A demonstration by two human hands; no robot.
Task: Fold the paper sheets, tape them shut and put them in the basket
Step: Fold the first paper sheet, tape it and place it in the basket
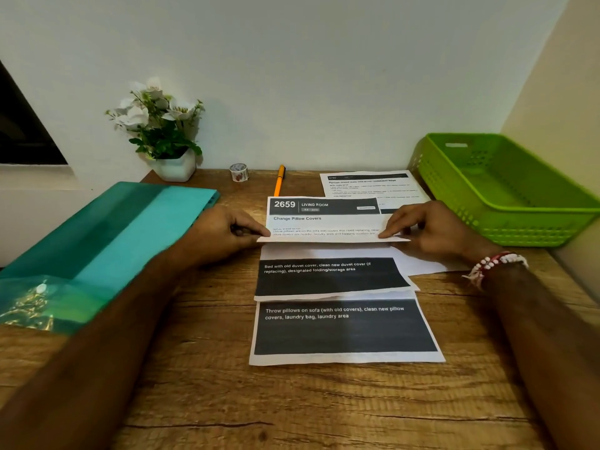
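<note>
My left hand (227,230) and right hand (431,230) pinch the near edge of the top paper sheet (324,220), one at each end. It's flat, thin, printed, on a wood-grain table (292,404). The perforated green plastic basket (506,190) sits right.

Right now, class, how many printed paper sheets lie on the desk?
4 visible: one being folded between both hands, one behind it near the basket, one with a black band below, one nearest the camera. More may hide underneath.
</note>
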